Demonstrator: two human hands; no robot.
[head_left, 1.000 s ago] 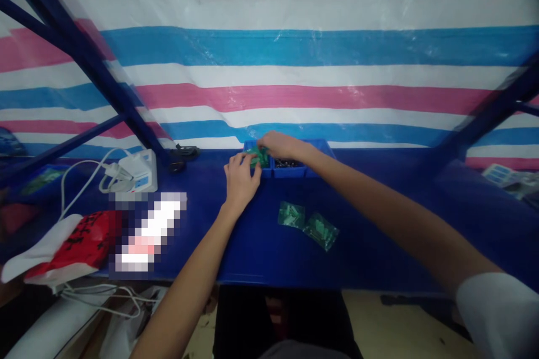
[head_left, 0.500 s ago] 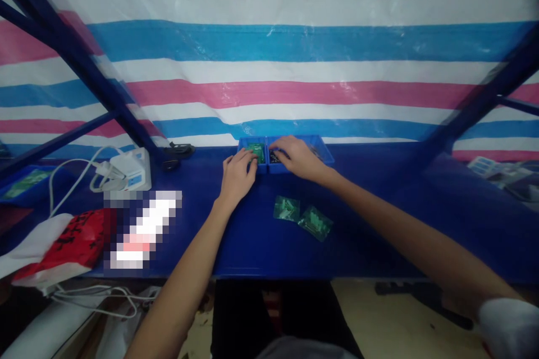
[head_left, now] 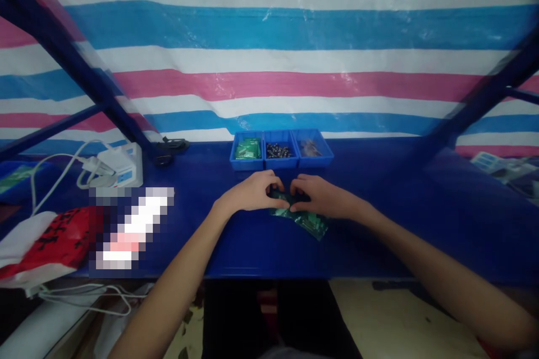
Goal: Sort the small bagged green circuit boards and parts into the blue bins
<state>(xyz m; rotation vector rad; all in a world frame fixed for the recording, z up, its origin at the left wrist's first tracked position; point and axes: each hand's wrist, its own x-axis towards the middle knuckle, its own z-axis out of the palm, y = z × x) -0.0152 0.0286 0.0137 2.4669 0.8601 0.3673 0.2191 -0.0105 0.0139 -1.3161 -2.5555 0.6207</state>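
My left hand and my right hand meet over the blue table, fingers curled and thumbs close together. Between them is a green packet, pinched by both hands and partly covered by the fingers. Another clear packet with green contents lies on the table just below my right hand. Beyond the hands stand three joined blue bins: the left bin holds green packets, the middle one small dark and shiny parts, the right one clear bags.
A white power strip with cables sits at the left, near a red and white bag. Dark items lie at the back left. A blue tray is at the far left.
Both hands have come back from the bins toward me and closed around a green packet. The bins are now uncovered, and the view has shifted slightly.
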